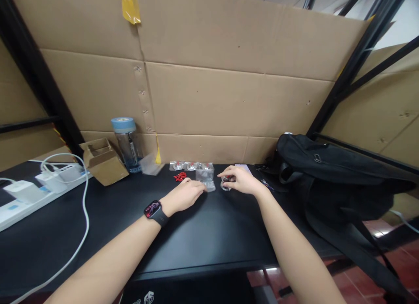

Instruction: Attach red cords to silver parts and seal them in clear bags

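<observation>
My left hand (186, 194), with a dark smartwatch (152, 209) on its wrist, has its fingers together on the lower edge of a small clear plastic bag (205, 176). To the right, my right hand (241, 180) is curled with thumb and fingers around a small round, shiny clear item (224, 186) on the black table. Its exact kind is too small to tell. A little pile of red pieces (180, 176) lies just beyond my left hand. Behind the bag is a row of clear packets (191, 165) with round shiny contents and red bits.
Left stand a white power strip (19, 212) with chargers and a cable, an open cardboard box (106, 164) and a blue-lidded bottle (126, 142). A black backpack (340, 177) fills the right side. A cardboard wall (229, 94) closes off the back of the black table (209, 243).
</observation>
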Demonstrator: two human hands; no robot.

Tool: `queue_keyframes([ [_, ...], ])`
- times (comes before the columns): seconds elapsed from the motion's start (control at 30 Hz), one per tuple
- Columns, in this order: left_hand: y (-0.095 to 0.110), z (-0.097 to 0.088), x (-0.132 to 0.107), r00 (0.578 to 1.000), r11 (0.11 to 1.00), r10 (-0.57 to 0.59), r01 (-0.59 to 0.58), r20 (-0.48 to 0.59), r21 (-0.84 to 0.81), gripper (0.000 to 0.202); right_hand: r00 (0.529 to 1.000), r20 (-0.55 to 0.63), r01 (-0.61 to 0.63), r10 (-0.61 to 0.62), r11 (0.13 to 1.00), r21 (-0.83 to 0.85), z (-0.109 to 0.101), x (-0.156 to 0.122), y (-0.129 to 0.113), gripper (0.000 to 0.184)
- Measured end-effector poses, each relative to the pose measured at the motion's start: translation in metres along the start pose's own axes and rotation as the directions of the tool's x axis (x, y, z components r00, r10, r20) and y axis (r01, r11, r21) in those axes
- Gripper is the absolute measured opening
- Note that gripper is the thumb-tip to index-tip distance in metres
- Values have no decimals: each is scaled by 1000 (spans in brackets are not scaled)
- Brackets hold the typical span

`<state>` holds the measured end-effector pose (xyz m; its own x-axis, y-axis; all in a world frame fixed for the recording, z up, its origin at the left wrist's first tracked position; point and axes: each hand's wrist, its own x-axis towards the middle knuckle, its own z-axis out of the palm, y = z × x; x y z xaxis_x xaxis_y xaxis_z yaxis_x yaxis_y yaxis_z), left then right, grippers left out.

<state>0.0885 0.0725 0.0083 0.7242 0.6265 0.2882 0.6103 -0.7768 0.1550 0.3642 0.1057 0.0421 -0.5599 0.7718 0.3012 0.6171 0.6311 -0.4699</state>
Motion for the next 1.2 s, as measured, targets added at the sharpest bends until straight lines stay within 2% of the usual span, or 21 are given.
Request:
queue_keyframes([
  [0.23,-6,9,0,1000,1000,11,-10,-7,14,39,999,21,35,-34,998,-46,1,0,-2,34],
  [0.4,-10,13,1,999,999,28,-27,29,-22,43,998,58,22,-19,998,-60,1,-1,-6,39],
  [0.57,-10,13,0,999,999,17,-15,44,-31,34,994,103,-13,18,999,-45,2,-3,-10,45],
  [0.73,-6,12,1,998,998,42,-39,57,-59,32,991,133,-25,29,999,-35,0,-4,-13,35],
  [0.9,-1,15,1,1000,999,29,-28,8,-27,31,980,195,-36,42,999,-35,-2,-4,-14,37],
  [1.2,-2,11,-1,996,998,54,-51,68,-40,33,974,214,-54,67,996,-68,-4,-4,-15,33],
])
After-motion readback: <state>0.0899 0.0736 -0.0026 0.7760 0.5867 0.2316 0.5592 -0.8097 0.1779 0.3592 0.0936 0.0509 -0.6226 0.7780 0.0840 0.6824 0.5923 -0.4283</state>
